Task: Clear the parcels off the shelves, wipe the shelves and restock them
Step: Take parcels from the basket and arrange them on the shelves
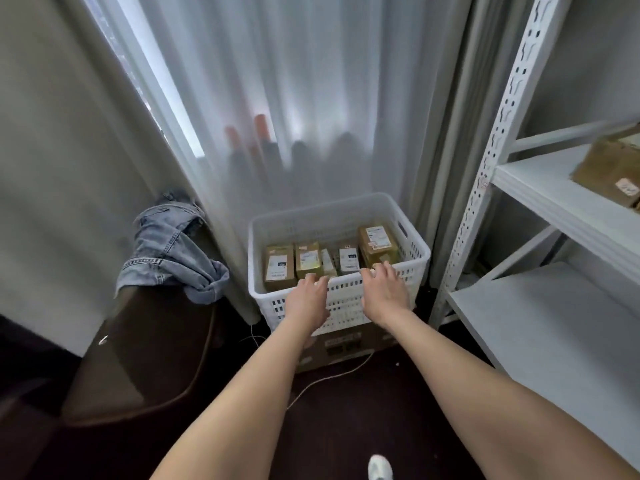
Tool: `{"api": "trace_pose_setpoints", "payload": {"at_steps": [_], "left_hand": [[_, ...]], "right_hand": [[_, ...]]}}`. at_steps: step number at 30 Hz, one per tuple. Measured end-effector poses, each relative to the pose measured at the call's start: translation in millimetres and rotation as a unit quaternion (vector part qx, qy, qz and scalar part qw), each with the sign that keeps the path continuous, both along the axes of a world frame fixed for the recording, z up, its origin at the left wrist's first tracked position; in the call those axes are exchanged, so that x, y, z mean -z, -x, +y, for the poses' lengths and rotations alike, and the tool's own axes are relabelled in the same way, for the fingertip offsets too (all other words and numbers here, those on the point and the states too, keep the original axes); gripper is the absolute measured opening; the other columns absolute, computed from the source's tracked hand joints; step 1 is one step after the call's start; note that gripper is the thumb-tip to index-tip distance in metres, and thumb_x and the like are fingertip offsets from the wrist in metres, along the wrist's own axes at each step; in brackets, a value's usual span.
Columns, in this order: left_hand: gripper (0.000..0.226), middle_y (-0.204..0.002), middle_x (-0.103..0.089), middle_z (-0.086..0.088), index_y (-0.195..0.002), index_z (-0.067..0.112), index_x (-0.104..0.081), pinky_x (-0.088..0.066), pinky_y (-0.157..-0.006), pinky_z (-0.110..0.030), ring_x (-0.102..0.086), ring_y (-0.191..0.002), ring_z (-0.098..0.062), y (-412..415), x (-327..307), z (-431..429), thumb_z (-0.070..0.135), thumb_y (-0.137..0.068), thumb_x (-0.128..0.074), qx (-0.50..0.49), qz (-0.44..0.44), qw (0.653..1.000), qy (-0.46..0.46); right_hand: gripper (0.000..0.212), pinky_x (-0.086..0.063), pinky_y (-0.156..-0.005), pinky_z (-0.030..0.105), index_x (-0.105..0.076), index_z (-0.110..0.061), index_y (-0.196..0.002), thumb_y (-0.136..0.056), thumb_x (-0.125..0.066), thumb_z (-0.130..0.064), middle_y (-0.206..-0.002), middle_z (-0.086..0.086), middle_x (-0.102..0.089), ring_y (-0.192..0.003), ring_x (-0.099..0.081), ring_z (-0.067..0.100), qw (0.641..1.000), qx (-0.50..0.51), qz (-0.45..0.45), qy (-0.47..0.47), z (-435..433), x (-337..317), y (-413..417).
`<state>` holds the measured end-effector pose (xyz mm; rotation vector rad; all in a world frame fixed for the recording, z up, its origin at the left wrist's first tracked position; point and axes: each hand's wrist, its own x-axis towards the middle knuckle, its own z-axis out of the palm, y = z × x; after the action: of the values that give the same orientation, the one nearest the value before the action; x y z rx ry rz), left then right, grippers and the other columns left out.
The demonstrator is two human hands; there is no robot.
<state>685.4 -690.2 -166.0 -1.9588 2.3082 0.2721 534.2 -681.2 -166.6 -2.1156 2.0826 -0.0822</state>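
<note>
A white perforated plastic basket (412,244) stands in front of the curtain, on top of a cardboard box (341,344). Several brown parcels (278,266) with white labels lie inside it. Both my arms reach forward to its near rim. My left hand (307,297) and my right hand (385,289) lie at that rim with fingers fairly straight and slightly spread, fingertips over the edge; a grip does not show. The white metal shelf unit (540,199) stands at the right, with a brown parcel (613,173) on its upper board.
A brown armchair (145,358) with a denim jacket (169,247) draped over it sits to the left of the basket. Sheer curtains (294,98) hang behind. A white cable (322,379) runs across the dark floor. My white shoe (380,467) shows at the bottom.
</note>
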Motion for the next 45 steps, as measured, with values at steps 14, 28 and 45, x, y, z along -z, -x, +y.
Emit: {"api": "trace_pose_setpoints", "payload": {"at_steps": [14,28,45], "left_hand": [[0.074,-0.147,-0.031,-0.007,-0.147,0.021,-0.026,-0.049,-0.092,-0.042,-0.039,-0.13,-0.027,-38.0,42.5,-177.8,0.032,-0.087,-0.067,-0.089,-0.001,0.994,-0.06],[0.073,-0.148,-0.03,-0.01,-0.146,0.016,-0.027,-0.044,-0.097,-0.04,-0.039,-0.131,-0.028,-111.2,155.5,-330.4,0.024,-0.086,-0.068,-0.116,0.027,0.979,-0.165],[0.089,-0.156,0.001,-0.026,-0.152,0.01,0.001,-0.012,-0.118,-0.05,-0.003,-0.146,-0.038,-140.2,330.7,-409.8,0.012,-0.087,-0.061,-0.08,-0.14,0.969,-0.186]], "right_hand": [[0.057,-0.034,-0.112,0.041,-0.039,-0.017,-0.141,-0.089,-0.062,-0.019,-0.149,0.011,-0.036,-0.142,-0.025,0.03,0.997,-0.058,-0.016,-0.047,-203.7,51.3,-38.8],[0.069,-0.028,-0.114,0.043,-0.028,-0.019,-0.148,-0.088,-0.06,-0.01,-0.154,0.011,-0.026,-0.146,-0.017,0.031,0.983,-0.042,-0.019,-0.179,-358.9,156.2,-121.1],[0.097,0.002,-0.12,0.049,-0.004,-0.031,-0.155,-0.083,-0.059,0.006,-0.161,0.011,0.014,-0.147,0.015,0.035,0.955,-0.157,0.073,-0.242,-437.1,323.9,-147.8]]}}
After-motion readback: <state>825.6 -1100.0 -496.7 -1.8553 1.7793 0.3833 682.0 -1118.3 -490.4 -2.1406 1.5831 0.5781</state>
